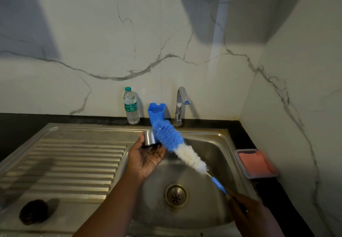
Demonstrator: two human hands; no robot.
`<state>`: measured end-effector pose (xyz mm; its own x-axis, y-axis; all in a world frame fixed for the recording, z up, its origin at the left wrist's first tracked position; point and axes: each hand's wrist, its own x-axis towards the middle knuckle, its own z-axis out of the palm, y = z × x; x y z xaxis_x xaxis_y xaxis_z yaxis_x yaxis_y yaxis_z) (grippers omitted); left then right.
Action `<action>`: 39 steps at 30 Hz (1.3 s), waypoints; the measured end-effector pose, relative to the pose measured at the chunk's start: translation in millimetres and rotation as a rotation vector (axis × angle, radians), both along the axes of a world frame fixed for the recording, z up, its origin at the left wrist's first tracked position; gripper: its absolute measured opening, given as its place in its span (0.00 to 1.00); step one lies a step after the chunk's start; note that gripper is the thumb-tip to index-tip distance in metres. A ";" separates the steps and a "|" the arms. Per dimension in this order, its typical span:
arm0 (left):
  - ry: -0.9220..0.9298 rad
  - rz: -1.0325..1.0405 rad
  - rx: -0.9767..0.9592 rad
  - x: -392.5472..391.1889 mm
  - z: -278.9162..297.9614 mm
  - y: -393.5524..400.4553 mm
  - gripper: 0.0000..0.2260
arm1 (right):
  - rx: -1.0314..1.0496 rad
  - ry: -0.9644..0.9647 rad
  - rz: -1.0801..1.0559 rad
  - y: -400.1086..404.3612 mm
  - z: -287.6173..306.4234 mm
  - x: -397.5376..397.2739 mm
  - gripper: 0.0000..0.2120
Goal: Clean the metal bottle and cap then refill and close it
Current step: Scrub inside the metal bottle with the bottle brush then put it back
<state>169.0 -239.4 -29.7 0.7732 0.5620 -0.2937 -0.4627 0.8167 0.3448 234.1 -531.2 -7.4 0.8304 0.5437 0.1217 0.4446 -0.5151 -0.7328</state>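
Observation:
My left hand [146, 158] is palm up over the sink's left edge, and its thumb and fingers hold a small steel cap [149, 139] with a black rim. My right hand [248, 216], at the lower right, grips the blue handle of a long bottle brush [182, 149]. The brush slants up to the left, and its blue bristle tip touches the cap, with white bristles lower down. A dark round object [34, 211] stands on the drainboard at lower left; I cannot tell what it is. No metal bottle body shows plainly.
The steel sink basin [209, 149] has a drain [176, 196] below my hands and a ribbed drainboard [70, 162] on the left. Against the marble wall stand a plastic water bottle [131, 105], a blue holder [156, 111] and the tap [180, 105]. On the right is a tray with a pink sponge [256, 162].

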 end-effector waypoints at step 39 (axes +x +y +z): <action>0.286 -0.188 0.175 14.5 -20.6 39.4 0.25 | -0.212 -0.246 0.222 39.5 13.3 36.2 0.08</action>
